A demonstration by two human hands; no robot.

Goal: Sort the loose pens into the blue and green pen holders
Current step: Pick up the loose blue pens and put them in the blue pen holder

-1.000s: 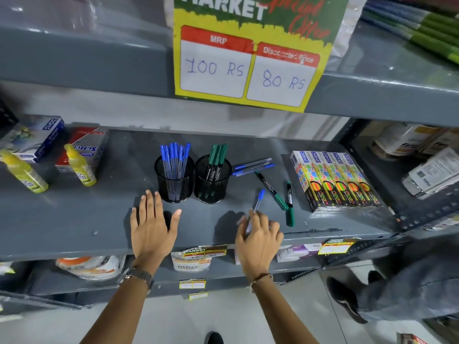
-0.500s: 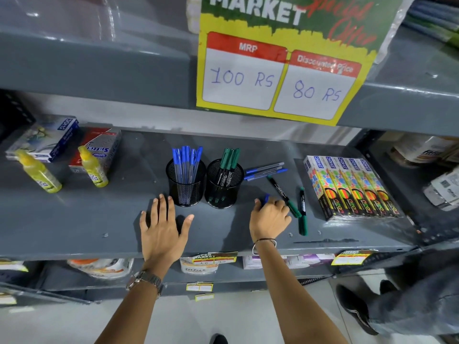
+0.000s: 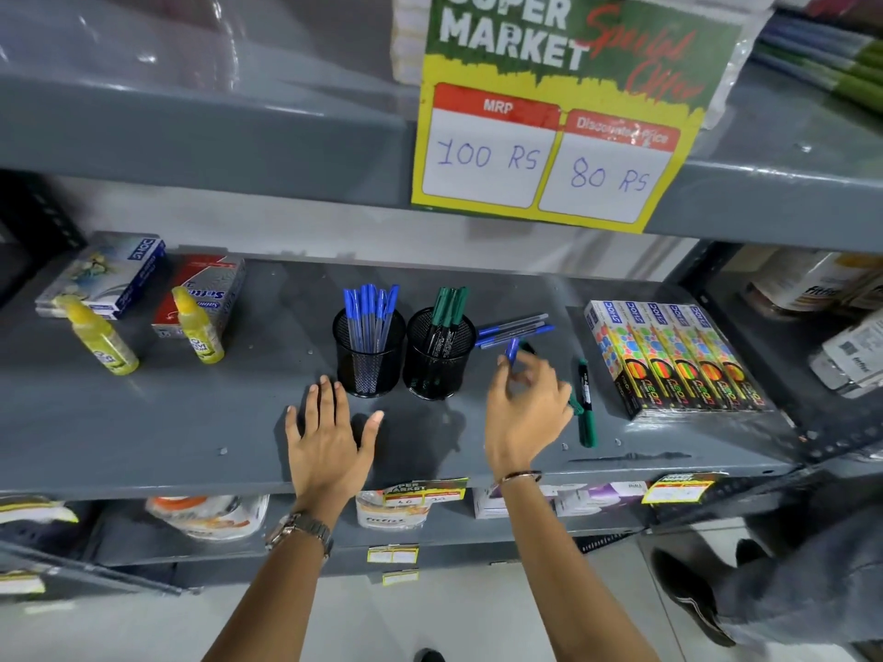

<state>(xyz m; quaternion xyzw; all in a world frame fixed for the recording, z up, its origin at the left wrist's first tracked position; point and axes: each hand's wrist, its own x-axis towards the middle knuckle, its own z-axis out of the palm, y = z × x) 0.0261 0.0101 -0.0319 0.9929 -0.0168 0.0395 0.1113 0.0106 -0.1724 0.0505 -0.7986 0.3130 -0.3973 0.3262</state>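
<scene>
Glue bottles (image 3: 102, 339): two, yellow, far left on shelf (image 3: 143, 422).
Left hand (image 3: 327, 434): flat, fingers spread, empty.
Holders: two black mesh; blue-pen holder (image 3: 369, 358) left, green-pen holder (image 3: 438, 360) right.
Right hand (image 3: 525, 406): pinching one blue pen (image 3: 512, 350).
Loose blue pens (image 3: 516, 329): about three.
Green markers (image 3: 585, 403): two, one partly hidden.

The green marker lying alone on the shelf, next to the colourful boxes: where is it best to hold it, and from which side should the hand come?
Probably the middle of the green marker, pinched across its barrel from above. It lies flat on the shelf, pointing front to back, so its long sides are free. The right hand is closest but already holds a blue pen.
</scene>
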